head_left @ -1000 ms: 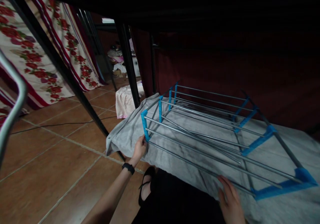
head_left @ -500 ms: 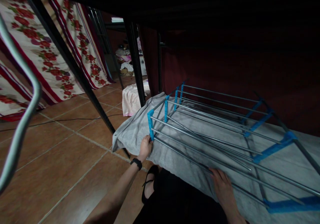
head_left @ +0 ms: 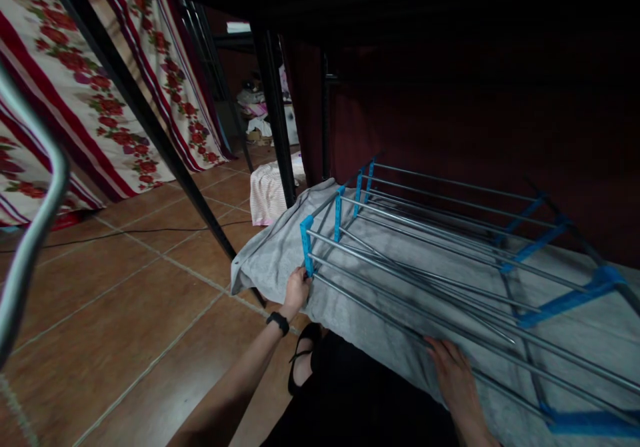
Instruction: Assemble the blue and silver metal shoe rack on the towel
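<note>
A shoe rack (head_left: 400, 254) of grey metal tubes and blue plastic connectors lies on a grey cloth (head_left: 270, 260). At its near left corner, my left hand (head_left: 298, 290) is closed around the lower end of a blue connector (head_left: 307, 244). My right hand (head_left: 454, 375) curls over the lowest front tube (head_left: 370, 306), its fingertips partly hidden by the tube. Some thin rods cross at an angle between the rack's sides. More blue connectors (head_left: 565, 300) join the tubes on the right side.
A black metal frame post (head_left: 150, 127) slants down at the left, with a dark overhang above. Nearer, a pale bent tube (head_left: 50, 194) crosses the left edge. Floral curtains (head_left: 110, 94) hang over the tiled floor (head_left: 130, 287). A striped cloth (head_left: 270, 194) lies beyond the bed corner.
The view has shifted slightly, so the rack and both hands appear a little further right. Both hands keep the same places on the rack.
</note>
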Demonstrator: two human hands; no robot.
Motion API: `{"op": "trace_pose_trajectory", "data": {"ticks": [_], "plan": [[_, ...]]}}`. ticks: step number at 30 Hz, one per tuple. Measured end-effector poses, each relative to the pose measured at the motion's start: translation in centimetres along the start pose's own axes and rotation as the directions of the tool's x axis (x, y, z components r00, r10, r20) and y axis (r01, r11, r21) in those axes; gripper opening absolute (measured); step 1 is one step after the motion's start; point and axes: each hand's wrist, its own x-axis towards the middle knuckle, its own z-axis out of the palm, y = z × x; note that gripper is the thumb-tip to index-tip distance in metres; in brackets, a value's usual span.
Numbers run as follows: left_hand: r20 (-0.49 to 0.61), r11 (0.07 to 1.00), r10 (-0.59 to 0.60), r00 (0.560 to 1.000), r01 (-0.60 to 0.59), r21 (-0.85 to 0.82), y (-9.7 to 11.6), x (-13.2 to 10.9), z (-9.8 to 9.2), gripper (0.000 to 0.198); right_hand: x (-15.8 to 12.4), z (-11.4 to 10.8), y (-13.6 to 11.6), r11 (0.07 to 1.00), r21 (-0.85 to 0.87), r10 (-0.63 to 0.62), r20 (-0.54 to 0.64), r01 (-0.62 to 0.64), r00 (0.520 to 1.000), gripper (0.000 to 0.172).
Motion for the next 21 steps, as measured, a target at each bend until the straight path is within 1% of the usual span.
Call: {"op": "trace_pose_trajectory", "data": {"ticks": [4,8,12,18,21], "plan": [[-0.012,1.0,-0.011,1.0,0.011,-0.001,0.0,-0.1,0.2,0.012,-0.5,0.4,-0.1,0.999,0.03,-0.036,0.016,0.035,0.999,0.031],[-0.007,1.0,-0.011,1.0,0.011,-0.006,-0.2,-0.2,0.4,0.011,-0.7,0.4,0.0,0.997,-0.054,-0.055,0.026,0.056,0.998,0.032],[-0.014,1.0,-0.022,1.0,0.022,-0.008,-0.4,-0.1,0.5,0.009,-0.2,-0.1,0.2,0.993,-0.107,-0.043,0.005,0.044,0.999,0.032],[-0.019,1.0,-0.021,1.0,0.02,-0.017,-0.5,-0.1,0.7,0.009,0.9,-0.7,-0.1,0.994,-0.109,-0.03,-0.052,0.024,0.998,0.03],[-0.023,1.0,-0.022,0.999,0.021,-0.018,-0.6,-0.1,0.8,0.01,0.7,-0.8,-0.3,0.993,-0.114,-0.024,-0.035,0.02,0.999,0.031]]}}
